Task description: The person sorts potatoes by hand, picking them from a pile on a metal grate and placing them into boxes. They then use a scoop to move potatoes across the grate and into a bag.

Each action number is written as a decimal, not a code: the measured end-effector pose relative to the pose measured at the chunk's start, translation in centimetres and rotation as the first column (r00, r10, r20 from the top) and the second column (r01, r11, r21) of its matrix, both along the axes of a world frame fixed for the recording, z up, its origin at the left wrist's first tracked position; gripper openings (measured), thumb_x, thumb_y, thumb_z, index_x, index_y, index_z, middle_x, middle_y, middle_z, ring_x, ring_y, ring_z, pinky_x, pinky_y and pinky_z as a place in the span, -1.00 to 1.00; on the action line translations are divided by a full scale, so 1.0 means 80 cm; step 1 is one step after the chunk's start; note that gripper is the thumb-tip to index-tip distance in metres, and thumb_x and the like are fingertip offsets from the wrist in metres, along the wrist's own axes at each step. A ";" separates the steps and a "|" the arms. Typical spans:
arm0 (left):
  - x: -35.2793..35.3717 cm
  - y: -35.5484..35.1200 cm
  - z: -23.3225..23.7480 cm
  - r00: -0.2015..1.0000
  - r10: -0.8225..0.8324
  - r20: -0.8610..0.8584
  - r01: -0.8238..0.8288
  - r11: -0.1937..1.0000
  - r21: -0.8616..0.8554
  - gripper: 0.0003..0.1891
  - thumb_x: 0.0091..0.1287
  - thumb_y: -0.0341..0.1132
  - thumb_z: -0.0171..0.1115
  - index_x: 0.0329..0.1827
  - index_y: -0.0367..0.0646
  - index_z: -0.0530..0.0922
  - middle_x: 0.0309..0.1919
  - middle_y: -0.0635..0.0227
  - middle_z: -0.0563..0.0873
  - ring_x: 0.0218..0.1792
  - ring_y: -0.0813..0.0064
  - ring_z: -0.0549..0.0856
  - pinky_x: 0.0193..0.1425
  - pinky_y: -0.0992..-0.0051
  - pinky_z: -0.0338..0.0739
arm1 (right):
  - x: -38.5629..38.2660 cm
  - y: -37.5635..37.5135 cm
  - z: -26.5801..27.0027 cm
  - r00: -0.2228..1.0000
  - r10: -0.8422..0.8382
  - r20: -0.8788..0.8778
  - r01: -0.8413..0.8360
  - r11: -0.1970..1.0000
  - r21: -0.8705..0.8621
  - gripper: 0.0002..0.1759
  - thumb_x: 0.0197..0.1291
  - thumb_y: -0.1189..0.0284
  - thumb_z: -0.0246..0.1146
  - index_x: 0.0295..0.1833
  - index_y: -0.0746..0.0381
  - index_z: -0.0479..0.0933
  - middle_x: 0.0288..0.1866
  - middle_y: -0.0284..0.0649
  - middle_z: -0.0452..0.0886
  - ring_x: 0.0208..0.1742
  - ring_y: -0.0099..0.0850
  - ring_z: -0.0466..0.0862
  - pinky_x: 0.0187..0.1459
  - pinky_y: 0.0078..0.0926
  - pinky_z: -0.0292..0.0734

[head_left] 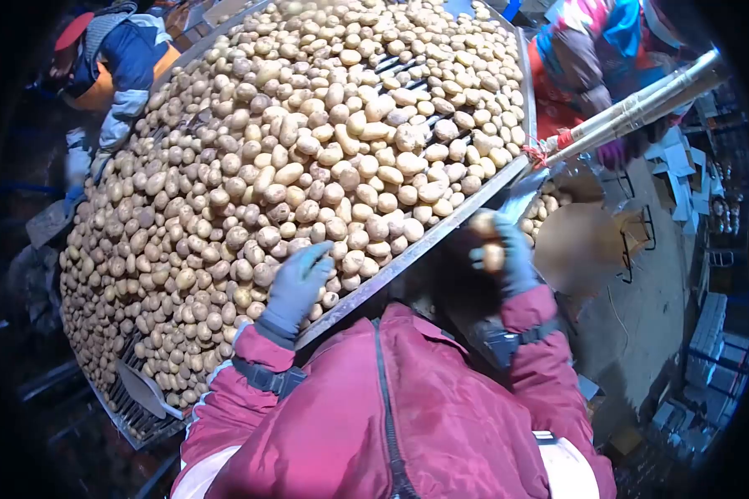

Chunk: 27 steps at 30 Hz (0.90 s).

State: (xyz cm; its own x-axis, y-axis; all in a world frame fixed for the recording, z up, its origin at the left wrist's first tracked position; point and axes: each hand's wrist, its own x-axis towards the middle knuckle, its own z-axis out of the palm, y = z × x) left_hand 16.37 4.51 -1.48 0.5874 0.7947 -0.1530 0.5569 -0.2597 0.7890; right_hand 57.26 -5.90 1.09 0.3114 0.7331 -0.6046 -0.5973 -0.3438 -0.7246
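A large heap of potatoes (308, 158) fills the slatted sorting table in front of me. My left hand (298, 287), in a grey glove, rests at the near edge of the heap with its fingers apart, touching potatoes. No potato is visibly lifted in it. My right hand (516, 256), also gloved, is off the table's right side and closed around potatoes. Two of them show at its fingers, an upper potato (482, 221) and a lower potato (493, 257). The palm side is partly hidden.
A metal table rim (424, 243) runs between my hands. More potatoes (541, 212) lie in a container below right. Bundled poles (632, 108) jut out at upper right. Co-workers stand at upper left (129, 71) and upper right (578, 62). A scoop-like tool (141, 389) lies at lower left.
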 end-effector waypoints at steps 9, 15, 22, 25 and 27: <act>0.059 -0.022 0.046 0.998 0.070 -0.008 -0.070 0.990 -0.119 -0.65 0.44 -0.25 0.28 0.21 -0.20 0.66 0.07 0.11 0.73 0.12 0.27 0.71 0.27 0.35 0.56 | 0.132 -0.018 0.038 0.882 -0.049 0.469 0.050 0.999 0.011 -0.54 0.46 0.34 0.21 0.41 0.21 0.48 0.18 -0.34 0.67 0.01 -0.51 0.69 -0.04 -0.59 0.60; 0.012 0.008 0.038 0.956 0.295 0.001 -0.293 0.948 0.122 -0.61 0.39 -0.25 0.32 0.22 -0.23 0.62 0.11 0.08 0.70 0.15 0.13 0.69 0.31 0.28 0.54 | -0.152 0.078 -0.052 0.578 0.723 0.378 -0.815 0.534 0.225 -0.52 0.43 0.32 0.24 0.37 0.31 0.51 0.04 -0.26 0.71 -0.18 -0.54 0.69 -0.09 -0.58 0.60; -0.100 0.106 -0.014 0.726 0.686 -0.051 -0.618 0.683 0.389 -0.41 0.44 0.00 0.27 0.38 -0.22 0.51 0.34 -0.08 0.51 0.34 -0.03 0.51 0.45 0.17 0.41 | -0.316 0.133 0.002 -0.039 0.705 0.708 -0.999 -0.039 -0.016 -0.29 0.45 0.16 0.21 0.61 0.17 0.24 0.58 -0.01 0.37 0.56 -0.14 0.39 0.52 -0.28 0.31; -0.065 0.114 0.006 0.693 0.705 -0.151 -0.609 0.685 0.400 -0.41 0.40 0.06 0.31 0.36 -0.13 0.55 0.23 -0.04 0.54 0.24 -0.01 0.55 0.39 0.12 0.40 | -0.309 0.155 0.029 -0.046 0.690 0.722 -0.999 -0.011 -0.053 -0.32 0.45 0.19 0.21 0.59 0.18 0.27 0.57 -0.03 0.39 0.55 -0.14 0.41 0.51 -0.28 0.32; -0.084 0.114 -0.050 0.700 0.660 -0.273 -0.389 0.673 0.629 -0.41 0.39 0.08 0.33 0.34 -0.12 0.57 0.17 0.00 0.56 0.21 0.00 0.53 0.35 0.08 0.40 | -0.311 0.166 0.009 -0.062 0.732 0.679 -0.998 -0.052 -0.035 -0.35 0.46 0.24 0.18 0.58 0.18 0.28 0.57 -0.04 0.38 0.55 -0.13 0.41 0.53 -0.26 0.30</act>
